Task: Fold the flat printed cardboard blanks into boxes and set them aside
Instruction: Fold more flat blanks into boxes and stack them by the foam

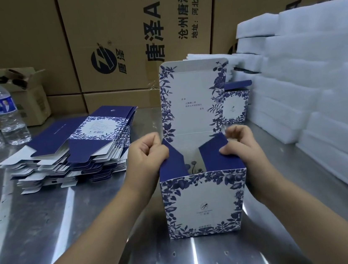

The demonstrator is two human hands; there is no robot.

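Blue-and-white printed cardboard, our box (206, 204) stands upright on the shiny metal table (71, 232). Its long axis is vertical, its mouth opens upward, and the lid flap (195, 98) rises at the far side. Brown cartons (113, 40) make a wall behind, white foam slabs (317, 92) are piled at the right, and the stack of flat blanks (77, 152) lies at the left. The box is between our hands: our left hand (147, 154) pinches the left side flap (172, 162) and our right hand (239, 145) pinches the right side flap (214, 153).
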